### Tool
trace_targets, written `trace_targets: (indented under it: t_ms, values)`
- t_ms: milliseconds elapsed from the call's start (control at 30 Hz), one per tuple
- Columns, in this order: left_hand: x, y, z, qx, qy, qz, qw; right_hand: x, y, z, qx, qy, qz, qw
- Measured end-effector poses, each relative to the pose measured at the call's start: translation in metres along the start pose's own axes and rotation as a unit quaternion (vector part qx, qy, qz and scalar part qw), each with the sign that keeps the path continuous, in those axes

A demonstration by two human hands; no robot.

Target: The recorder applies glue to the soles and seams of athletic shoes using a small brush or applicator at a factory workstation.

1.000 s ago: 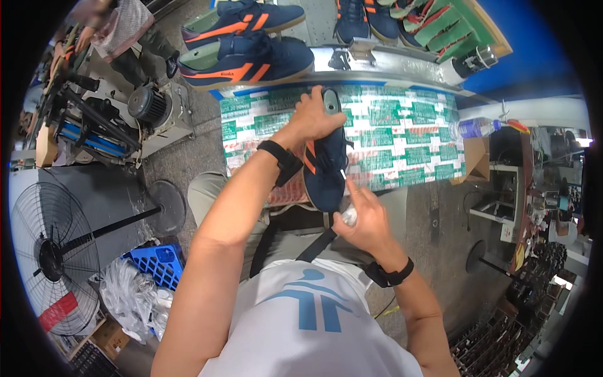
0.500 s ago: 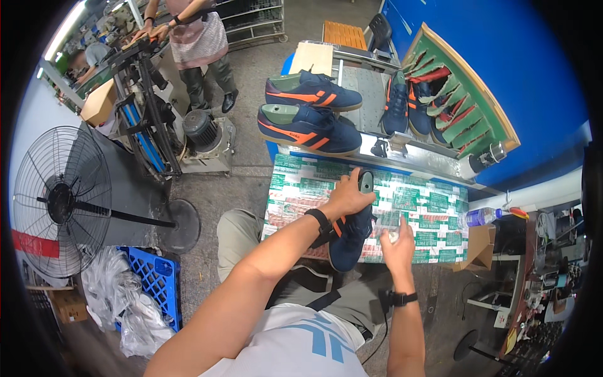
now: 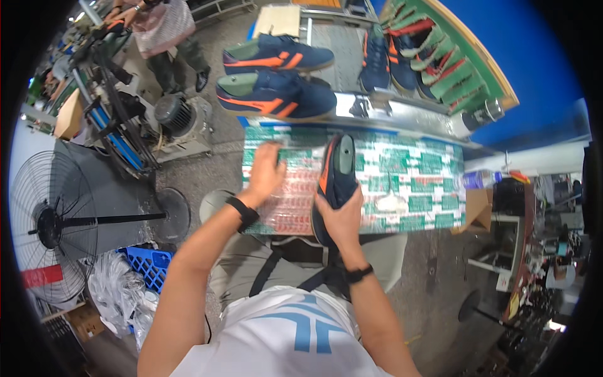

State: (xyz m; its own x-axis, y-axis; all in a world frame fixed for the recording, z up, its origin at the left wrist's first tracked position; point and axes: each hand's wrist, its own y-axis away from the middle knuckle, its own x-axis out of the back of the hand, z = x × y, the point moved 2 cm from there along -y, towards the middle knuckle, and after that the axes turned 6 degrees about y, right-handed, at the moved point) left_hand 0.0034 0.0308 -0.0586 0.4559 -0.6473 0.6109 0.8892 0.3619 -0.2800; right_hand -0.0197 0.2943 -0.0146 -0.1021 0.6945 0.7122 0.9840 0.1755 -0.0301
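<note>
A navy sneaker [image 3: 341,186] with orange stripes and a green last inside stands toe toward me over the taped board. My right hand [image 3: 341,220] is closed around its side near the toe. My left hand [image 3: 267,174] is off to the left, above the board, apart from the shoe; its fingers are loosely spread, slightly blurred, and nothing shows in them. A small white item [image 3: 391,203], perhaps a wad or cloth, lies on the board right of the sneaker.
Two like sneakers [image 3: 276,94] rest beyond the board [image 3: 427,217]. More shoes [image 3: 375,63] stand by a green-flapped machine opening [image 3: 461,81]. A bottle [image 3: 480,180] lies at right. At left are a fan [image 3: 50,226], a blue crate [image 3: 147,267] and a person [image 3: 164,28].
My left hand has let go of the sneaker and moved left. My right hand has left the white item and now grips the shoe. The view has shifted too.
</note>
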Motion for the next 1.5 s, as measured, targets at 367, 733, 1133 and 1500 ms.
trace_targets:
  t_ms: [367,733,1133,1500]
  values:
    - [0.006,0.005,-0.003,-0.024,-0.089,-0.031,0.995,0.079,-0.053,0.059,-0.254,-0.400,0.005,0.881]
    - [0.011,-0.004,-0.005,0.002,-0.037,-0.047,0.998,0.080,-0.363,-0.221,0.466,0.158,-0.003,0.870]
    - [0.015,-0.003,-0.012,0.060,-0.047,-0.074,0.994,-0.126,-0.488,-0.227,0.284,-0.139,-0.354,0.880]
    - [0.008,-0.012,-0.012,0.041,-0.050,-0.084,0.994,-0.022,-0.512,-0.058,0.009,0.184,0.098,0.978]
